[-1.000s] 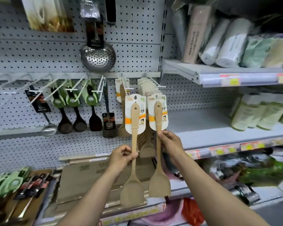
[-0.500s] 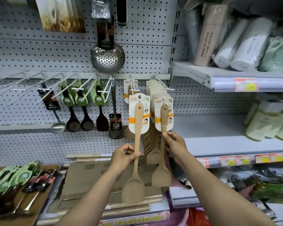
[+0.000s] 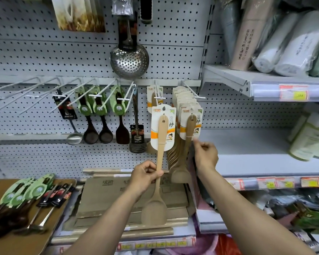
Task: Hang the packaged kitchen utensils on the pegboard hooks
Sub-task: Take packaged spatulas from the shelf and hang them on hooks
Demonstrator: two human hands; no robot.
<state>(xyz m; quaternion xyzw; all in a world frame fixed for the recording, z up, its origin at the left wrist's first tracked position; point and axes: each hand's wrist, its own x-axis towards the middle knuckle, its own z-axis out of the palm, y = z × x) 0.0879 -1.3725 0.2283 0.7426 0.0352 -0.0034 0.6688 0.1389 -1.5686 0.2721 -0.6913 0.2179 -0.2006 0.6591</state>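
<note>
Held spatula: wooden spatula (image 3: 157, 173) w/ white-orange card at its handle top, upright, in front of the pegboard (image 3: 44, 52), off any hook; blade low, over the cardboard boxes (image 3: 107, 192).
L hand: left hand (image 3: 145, 176) grips the handle mid-length, fingers curled round it, thumb across the front.
Hung spatula: second carded spatula (image 3: 189, 131) at the front of a packed row on the right hook (image 3: 191, 92), card hole up near the hook; hangs slightly tilted.
R hand: right hand (image 3: 205, 155) just beside that spatula's handle, below the card; thumb & forefinger tips near the card's lower edge, other fingers loosely curled. Can't tell if it pinches or only touches.
Next hook L: a few more carded spatulas (image 3: 152, 96).
Further L: dark wooden spoons w/ green cards (image 3: 99, 115), steel ladle (image 3: 73, 126), slotted turner (image 3: 136, 137).
Above: perforated steel skimmer (image 3: 129, 59).
Bottom L: tray (image 3: 50, 225) w/ green-carded utensils lying flat.
R side: shelves (image 3: 247, 162) w/ wrapped rolls, price tags.
</note>
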